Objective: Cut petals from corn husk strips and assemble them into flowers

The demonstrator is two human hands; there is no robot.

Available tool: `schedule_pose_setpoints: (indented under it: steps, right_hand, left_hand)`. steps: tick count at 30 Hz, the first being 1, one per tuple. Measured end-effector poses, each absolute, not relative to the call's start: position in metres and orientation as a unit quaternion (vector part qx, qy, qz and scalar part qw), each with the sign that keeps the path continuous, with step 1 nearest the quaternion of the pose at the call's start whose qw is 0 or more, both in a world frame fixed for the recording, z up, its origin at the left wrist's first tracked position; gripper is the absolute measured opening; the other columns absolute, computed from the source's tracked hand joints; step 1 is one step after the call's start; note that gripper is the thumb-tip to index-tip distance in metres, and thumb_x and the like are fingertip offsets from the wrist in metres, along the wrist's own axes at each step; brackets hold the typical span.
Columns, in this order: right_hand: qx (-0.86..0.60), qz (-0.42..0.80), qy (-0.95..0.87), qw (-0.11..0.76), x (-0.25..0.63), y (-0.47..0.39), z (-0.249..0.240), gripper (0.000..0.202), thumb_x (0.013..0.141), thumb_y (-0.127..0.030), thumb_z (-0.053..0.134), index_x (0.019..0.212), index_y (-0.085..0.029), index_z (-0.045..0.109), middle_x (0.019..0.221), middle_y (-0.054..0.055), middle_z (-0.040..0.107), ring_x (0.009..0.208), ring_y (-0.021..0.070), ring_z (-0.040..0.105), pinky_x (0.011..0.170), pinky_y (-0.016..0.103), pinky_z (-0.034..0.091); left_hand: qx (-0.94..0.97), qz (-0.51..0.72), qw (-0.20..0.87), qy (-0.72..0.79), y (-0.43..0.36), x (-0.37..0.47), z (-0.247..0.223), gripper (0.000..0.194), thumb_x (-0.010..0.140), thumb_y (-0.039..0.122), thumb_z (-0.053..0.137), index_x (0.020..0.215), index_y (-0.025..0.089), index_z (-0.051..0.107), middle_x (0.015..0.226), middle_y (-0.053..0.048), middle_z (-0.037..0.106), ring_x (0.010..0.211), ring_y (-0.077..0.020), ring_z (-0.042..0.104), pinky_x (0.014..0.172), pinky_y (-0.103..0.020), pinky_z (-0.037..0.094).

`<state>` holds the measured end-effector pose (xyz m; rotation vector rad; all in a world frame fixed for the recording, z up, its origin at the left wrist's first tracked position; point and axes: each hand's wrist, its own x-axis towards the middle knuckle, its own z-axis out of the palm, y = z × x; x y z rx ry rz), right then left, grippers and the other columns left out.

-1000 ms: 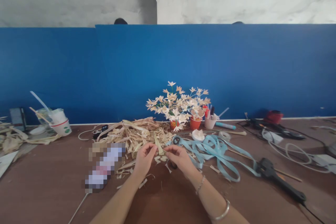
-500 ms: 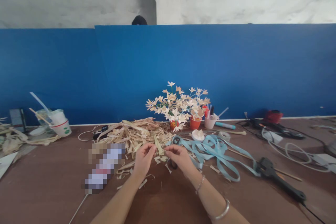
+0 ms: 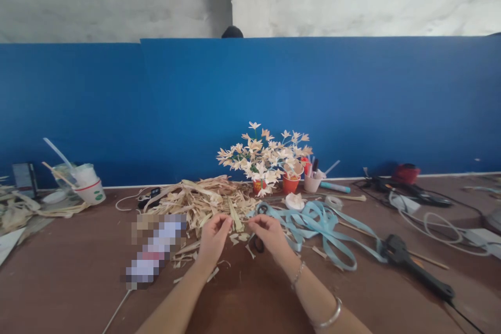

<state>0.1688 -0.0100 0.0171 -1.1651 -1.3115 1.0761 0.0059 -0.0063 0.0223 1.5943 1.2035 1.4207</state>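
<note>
In the head view my left hand (image 3: 215, 234) pinches thumb against forefinger just in front of a heap of dried corn husks (image 3: 205, 195). Opposite it, my right hand (image 3: 269, 232) is pinched in the same way. A thin pale strip (image 3: 240, 221) seems to run between the two sets of fingertips; its ends are hidden in my fingers. Behind my fingers lies a greenish husk piece (image 3: 236, 214), with small husk scraps (image 3: 237, 238) below it. Dark-handled scissors (image 3: 260, 211) lie partly hidden behind my right hand.
Husk flowers (image 3: 260, 154) stand in red cups (image 3: 290, 183) by a blue partition (image 3: 188, 104). Light-blue ribbon (image 3: 324, 224) and a black corded tool (image 3: 417, 266) lie right. A white cup (image 3: 92, 193) stands left, near a blurred-out object (image 3: 154, 250). A person's head (image 3: 232, 32) shows above the partition.
My right fingertips have shifted slightly right, away from the left ones. My left hand stays nearly still. Beyond the partition, the person's head has moved right.
</note>
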Motion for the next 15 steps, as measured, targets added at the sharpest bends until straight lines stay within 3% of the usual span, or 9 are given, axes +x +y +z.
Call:
schedule_pose_setpoints:
  steps: [2,5,10,15]
  right_hand:
    - [-0.492,0.42,-0.565,0.512,0.169,-0.01,0.017,0.015,0.069,-0.031,0.059,0.067,-0.017,0.062,0.05,-0.003,0.053,0.046,0.0108,0.045,0.045,0.023,0.034]
    - [-0.502,0.358,-0.604,0.506,0.168,-0.013,0.019,0.011,0.069,-0.026,0.057,0.067,-0.017,0.064,0.056,-0.001,0.058,0.052,0.0122,0.049,0.051,0.023,0.037]
    - [-0.494,0.254,-0.669,0.493,0.165,-0.019,0.022,0.013,0.073,-0.022,0.054,0.069,-0.019,0.066,0.065,0.002,0.062,0.059,0.0145,0.052,0.057,0.025,0.039]
    - [-0.487,0.232,-0.691,0.481,0.164,-0.021,0.024,0.014,0.074,-0.021,0.053,0.068,-0.019,0.065,0.063,0.002,0.06,0.059,0.0147,0.051,0.057,0.025,0.039]
  left_hand:
    - [0.652,0.548,0.245,0.462,-0.01,0.005,0.027,0.02,0.079,0.032,0.052,0.089,0.018,0.062,0.084,-0.006,0.062,0.08,-0.0202,0.057,0.07,-0.03,0.044]
    - [0.735,0.526,0.088,0.419,-0.015,0.005,0.032,0.029,0.078,0.026,0.052,0.106,0.022,0.059,0.108,-0.01,0.058,0.103,-0.025,0.05,0.088,-0.04,0.038]
    - [0.806,0.425,-0.021,0.411,-0.017,0.01,0.027,0.015,0.081,0.023,0.052,0.087,0.023,0.066,0.095,-0.007,0.062,0.097,-0.0242,0.05,0.085,-0.041,0.036]
    - [0.803,0.415,0.003,0.427,-0.015,0.011,0.026,0.014,0.081,0.022,0.051,0.079,0.022,0.065,0.088,-0.006,0.063,0.093,-0.0231,0.051,0.083,-0.04,0.036]
